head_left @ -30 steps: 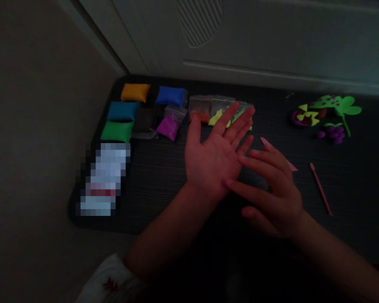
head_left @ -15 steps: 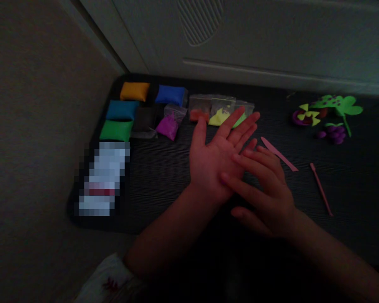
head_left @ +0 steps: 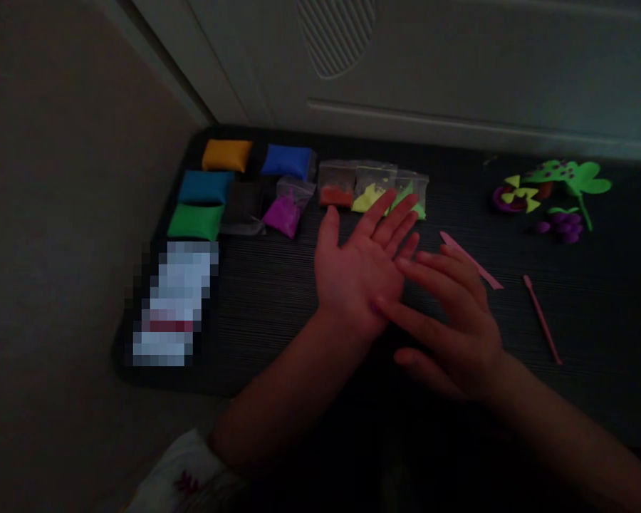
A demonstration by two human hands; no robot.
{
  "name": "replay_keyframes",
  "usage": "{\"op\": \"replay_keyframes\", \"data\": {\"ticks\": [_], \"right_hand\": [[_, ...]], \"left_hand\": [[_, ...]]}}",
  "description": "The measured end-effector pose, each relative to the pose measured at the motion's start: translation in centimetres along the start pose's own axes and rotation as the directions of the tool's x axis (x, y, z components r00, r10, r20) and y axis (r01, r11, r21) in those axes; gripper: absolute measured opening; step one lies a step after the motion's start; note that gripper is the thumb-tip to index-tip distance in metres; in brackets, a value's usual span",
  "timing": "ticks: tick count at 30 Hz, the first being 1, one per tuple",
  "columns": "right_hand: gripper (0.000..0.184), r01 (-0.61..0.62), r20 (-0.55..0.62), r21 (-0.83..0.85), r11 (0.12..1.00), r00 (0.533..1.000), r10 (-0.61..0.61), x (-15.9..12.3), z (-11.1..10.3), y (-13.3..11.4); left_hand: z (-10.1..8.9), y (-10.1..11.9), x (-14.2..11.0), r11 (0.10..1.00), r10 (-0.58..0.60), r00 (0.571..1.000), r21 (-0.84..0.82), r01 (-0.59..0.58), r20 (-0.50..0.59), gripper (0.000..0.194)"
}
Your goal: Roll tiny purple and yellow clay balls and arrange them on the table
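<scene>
My left hand [head_left: 359, 274] is palm up with its fingers spread, above the dark table. On the heel of that palm lies a tiny purple piece of modelling clay [head_left: 376, 306]. My right hand [head_left: 454, 320] reaches over from the right, its index fingertip resting on or against the clay, its other fingers apart. Past the left fingertips are zip bags of yellow clay [head_left: 371, 199] and light green clay [head_left: 415, 206], partly covered by the fingers. A pink plastic knife [head_left: 471, 261] lies beyond my right hand, and a thin pink modelling stick [head_left: 543, 320] to its right.
Packs of orange [head_left: 227, 155], blue [head_left: 287, 162], teal [head_left: 206, 187] and green clay [head_left: 196, 221] lie at the left, near a magenta bag [head_left: 282, 215] and a red bag [head_left: 336, 196]. Clay grapes [head_left: 566, 226] and a green clay flower [head_left: 590, 178] sit far right. A pale door [head_left: 459, 71] stands behind.
My left hand has shifted slightly left and toward me. My right index finger has slid a little lower on the palm, and more of the purple clay shows.
</scene>
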State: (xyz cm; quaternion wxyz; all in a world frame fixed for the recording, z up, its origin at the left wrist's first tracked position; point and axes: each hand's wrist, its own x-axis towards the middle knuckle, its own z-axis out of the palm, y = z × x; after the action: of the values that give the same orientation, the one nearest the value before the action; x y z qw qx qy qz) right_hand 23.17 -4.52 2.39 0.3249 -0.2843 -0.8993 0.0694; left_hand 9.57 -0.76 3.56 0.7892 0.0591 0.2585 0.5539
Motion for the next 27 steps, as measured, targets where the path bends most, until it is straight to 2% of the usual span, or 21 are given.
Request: {"op": "replay_keyframes", "data": {"ticks": [4,9,12,16,19,23,25,27], "right_hand": [[0.042,0.021,0.040,0.038,0.999,0.999,-0.022,0.08,-0.04,-0.10],[0.044,-0.042,0.033,0.020,0.999,0.999,0.041,-0.08,-0.09,0.23],[0.038,-0.011,0.016,0.027,1.000,1.000,0.011,-0.10,-0.17,0.09],[0.040,-0.009,0.044,0.030,1.000,0.999,0.008,0.11,0.06,-0.17],[0.041,-0.041,0.017,0.010,0.999,0.999,0.041,0.09,0.12,0.09],[0.033,-0.013,-0.027,0.030,0.999,1.000,0.013,0.08,-0.11,0.13],[0.031,-0.020,-0.037,0.058,0.998,0.999,0.022,0.27,-0.16,-0.15],[0.027,-0.078,-0.043,0.098,0.992,0.996,0.082,0.56,-0.14,-0.45]], "left_hand": [[-0.07,0.03,0.10,1.000,0.014,0.998,-0.005,-0.015,-0.063,0.059],[0.32,0.11,-0.10,0.999,0.021,0.998,0.028,-0.020,-0.052,0.057],[0.35,0.20,-0.09,0.998,0.047,0.996,0.043,-0.044,-0.072,0.057],[0.24,0.01,-0.02,0.999,0.005,1.000,0.032,-0.004,-0.027,0.057],[0.30,0.02,-0.11,1.000,0.010,0.999,0.027,-0.009,-0.030,0.056],[0.44,0.14,-0.14,0.998,0.046,0.995,0.043,-0.043,-0.084,0.056],[0.44,-0.02,-0.10,0.999,0.022,0.997,0.041,-0.019,-0.079,0.057],[0.42,-0.31,-0.07,0.999,-0.017,0.998,0.033,0.018,-0.054,0.058]]}}
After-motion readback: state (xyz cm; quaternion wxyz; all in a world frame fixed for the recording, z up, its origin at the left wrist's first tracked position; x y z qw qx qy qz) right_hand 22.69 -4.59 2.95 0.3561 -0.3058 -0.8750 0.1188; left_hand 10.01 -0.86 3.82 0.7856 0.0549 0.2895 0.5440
